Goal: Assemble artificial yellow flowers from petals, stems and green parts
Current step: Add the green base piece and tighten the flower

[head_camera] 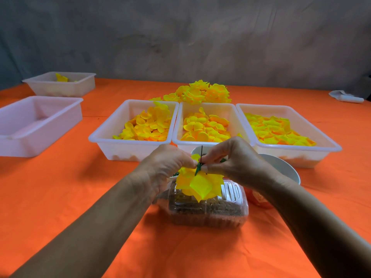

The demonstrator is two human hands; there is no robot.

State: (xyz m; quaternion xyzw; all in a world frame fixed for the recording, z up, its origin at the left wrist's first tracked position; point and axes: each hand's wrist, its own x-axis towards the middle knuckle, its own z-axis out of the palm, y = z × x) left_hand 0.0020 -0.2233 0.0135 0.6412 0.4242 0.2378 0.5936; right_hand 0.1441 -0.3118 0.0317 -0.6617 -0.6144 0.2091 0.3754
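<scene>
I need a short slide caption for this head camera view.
Both hands pinch a yellow flower above three petal trays.

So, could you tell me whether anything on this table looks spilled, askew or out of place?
Nothing stands out. The three petal trays sit side by side with petals inside, finished flowers are piled behind them, and both hands hold a flower in progress.

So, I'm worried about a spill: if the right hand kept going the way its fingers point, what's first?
Probably the left hand, just past the green part that the right hand pinches; depth is unclear.
</scene>
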